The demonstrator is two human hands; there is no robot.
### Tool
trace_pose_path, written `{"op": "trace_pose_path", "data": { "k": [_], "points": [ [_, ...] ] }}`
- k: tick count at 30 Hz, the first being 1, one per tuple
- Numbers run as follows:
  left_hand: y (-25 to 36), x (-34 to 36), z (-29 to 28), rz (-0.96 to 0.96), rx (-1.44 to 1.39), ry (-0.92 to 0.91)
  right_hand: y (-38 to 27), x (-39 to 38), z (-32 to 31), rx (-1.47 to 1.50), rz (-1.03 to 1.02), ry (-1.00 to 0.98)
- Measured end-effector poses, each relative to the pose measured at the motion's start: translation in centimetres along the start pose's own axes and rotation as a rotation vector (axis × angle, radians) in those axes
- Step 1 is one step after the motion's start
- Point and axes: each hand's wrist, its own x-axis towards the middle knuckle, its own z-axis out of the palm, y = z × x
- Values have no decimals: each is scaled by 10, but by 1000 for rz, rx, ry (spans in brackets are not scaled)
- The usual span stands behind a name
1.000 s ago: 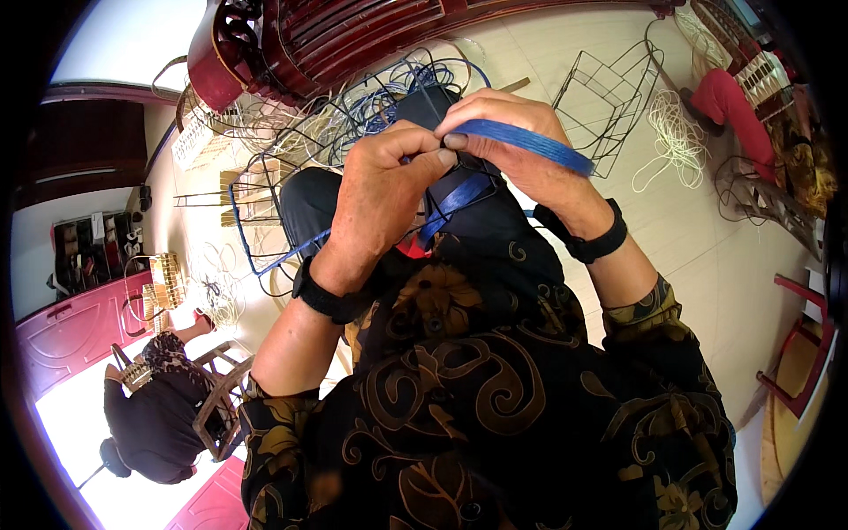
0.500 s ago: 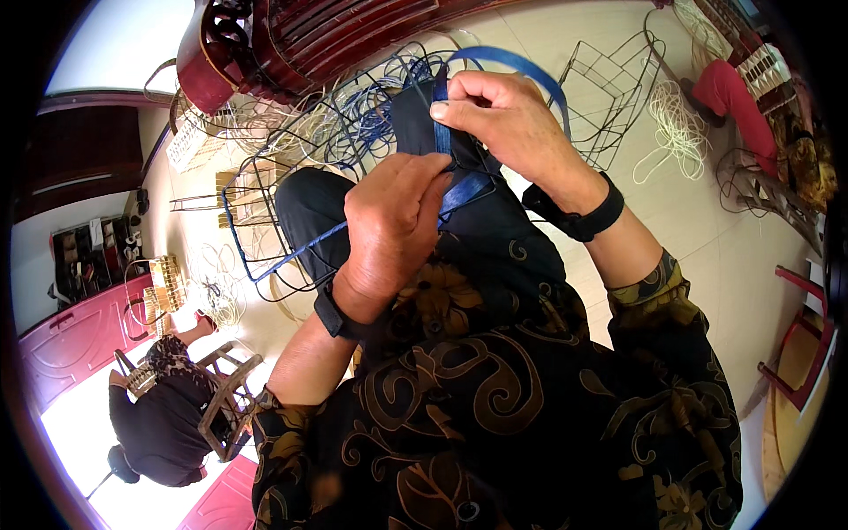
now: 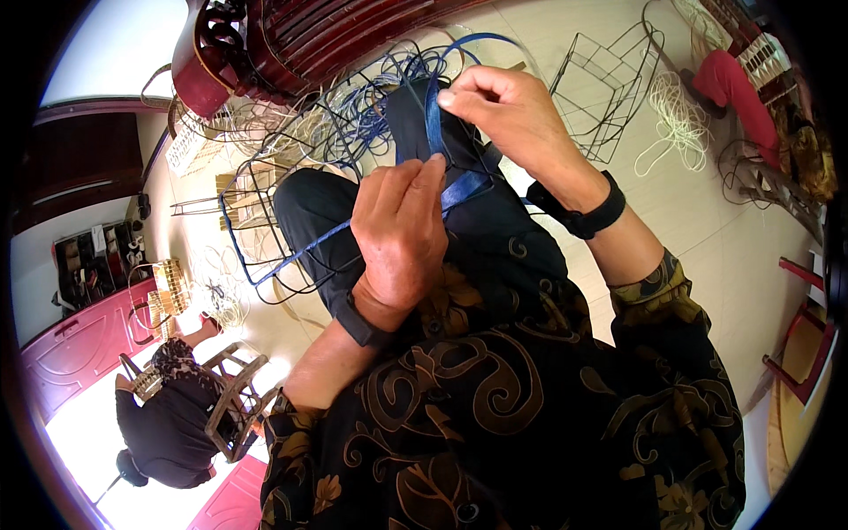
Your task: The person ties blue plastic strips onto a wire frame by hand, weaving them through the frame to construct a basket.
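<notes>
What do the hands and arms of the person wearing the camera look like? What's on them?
The left hand and right hand wear no gloves. Each wrist has a plain black band. The dark sleeves have golden-brown leafy patterns, leaving the forearms bare.

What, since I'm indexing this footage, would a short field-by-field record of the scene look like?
Left hand: left hand, fingertips at the lower part of the blue strip
Right hand: right hand, thumb at the strip's edge; grip unclear
Lap: black wire frame, partly blue-wrapped
Floor, right: pale cord bundle
Lower left: another person, seated, dark top
</notes>
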Motion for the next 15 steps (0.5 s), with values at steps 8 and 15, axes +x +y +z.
{"op": "trace_pose_path", "data": {
  "k": [8,15],
  "points": [
    [7,6,-7,-157,-99,-122,-11,-69,-4,-90,-256,132],
    [3,28,-22,-366,-250,-420,2,-105,25,-215,-309,62]
  ]
}}
